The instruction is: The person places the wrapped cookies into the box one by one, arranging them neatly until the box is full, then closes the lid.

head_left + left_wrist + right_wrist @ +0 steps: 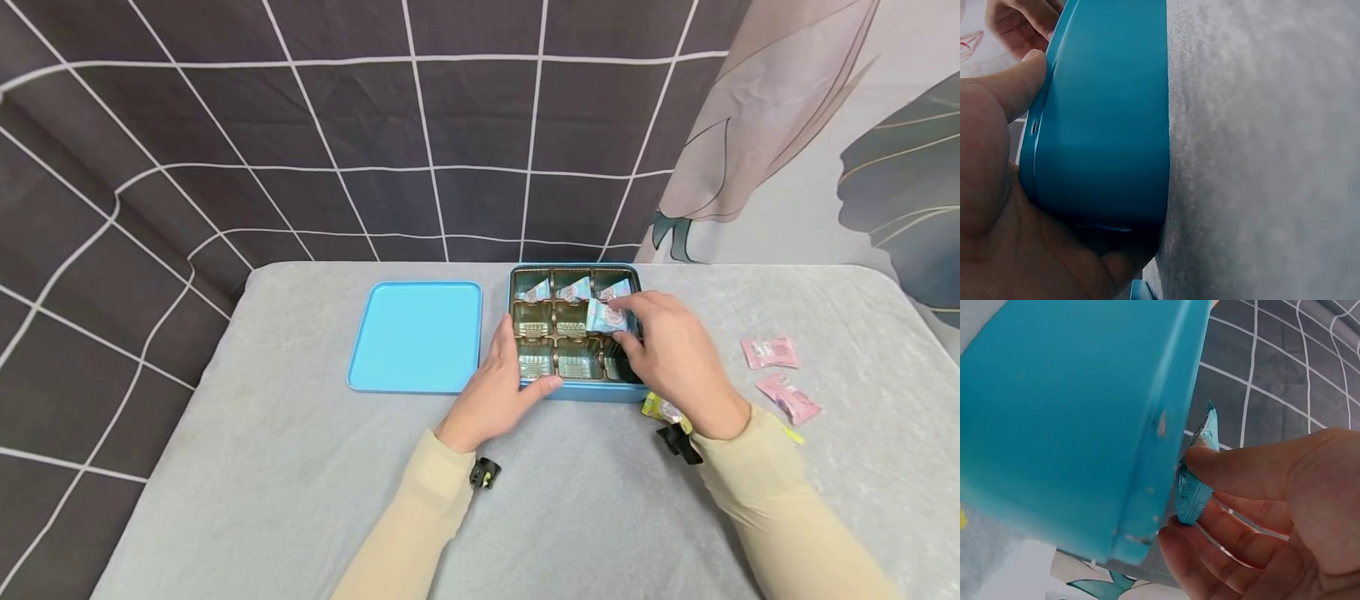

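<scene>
A blue rectangular tin (600, 392) lies on the table, its gold insert divided into several compartments. Each back-row compartment holds a blue-wrapped candy, the middle one (574, 289) among them. Between thumb and fingers my right hand (678, 354) pinches another blue-wrapped candy (606, 317), held over the right end of the middle row; the right wrist view shows this wrapper (1194, 487) beyond the tin's rim. My left hand (491, 392) rests against the tin's front left corner, fingers fairly straight along the left side. In the left wrist view its thumb presses the front rim (1038, 125).
Left of the tin lies a flat blue lid (416, 337). Two pink-wrapped candies (770, 352) are on the right of the grey cloth (247, 467). A yellow-wrapped candy (663, 410) sits by the tin's front right corner, partly under my right wrist. Behind hangs a dark checked curtain (480, 108).
</scene>
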Demonstrator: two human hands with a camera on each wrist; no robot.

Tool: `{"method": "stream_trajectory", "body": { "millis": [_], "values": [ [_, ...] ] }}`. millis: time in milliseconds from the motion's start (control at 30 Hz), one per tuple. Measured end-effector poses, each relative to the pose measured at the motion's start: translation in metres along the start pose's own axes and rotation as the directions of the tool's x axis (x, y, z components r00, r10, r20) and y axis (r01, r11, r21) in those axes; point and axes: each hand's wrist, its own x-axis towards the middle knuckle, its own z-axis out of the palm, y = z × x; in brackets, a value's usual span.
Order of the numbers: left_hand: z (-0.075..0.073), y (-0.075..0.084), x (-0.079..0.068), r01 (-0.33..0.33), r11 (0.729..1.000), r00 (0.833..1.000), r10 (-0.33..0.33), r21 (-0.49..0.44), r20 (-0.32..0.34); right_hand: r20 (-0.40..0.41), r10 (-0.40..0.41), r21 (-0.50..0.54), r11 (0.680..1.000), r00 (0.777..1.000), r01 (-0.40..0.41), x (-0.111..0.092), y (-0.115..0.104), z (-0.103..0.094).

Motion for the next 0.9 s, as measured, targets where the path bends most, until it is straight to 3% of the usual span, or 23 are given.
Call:
{"method": "stream_trajectory", "body": {
  "millis": [233, 467, 900],
  "values": [
    [0.001, -0.001, 0.001, 0.004, 1.0, 1.0, -0.004, 0.001, -0.004, 0.044, 0.028, -0.003, 1.0, 0.999, -0.028, 0.005, -0.008, 0.004],
    [0.0, 0.0, 0.001, 0.014, 1.0, 1.0, -0.014, -0.007, 0.002, 0.032, 0.05, -0.052, 0.997, 0.998, -0.049, 0.01, -0.017, 0.01],
    [0.002, -0.001, 0.003, 0.007, 1.0, 1.0, -0.007, 0.003, -0.009, 0.031, 0.011, -0.057, 0.998, 0.999, -0.009, 0.016, -0.019, 0.022]
  ]
}}
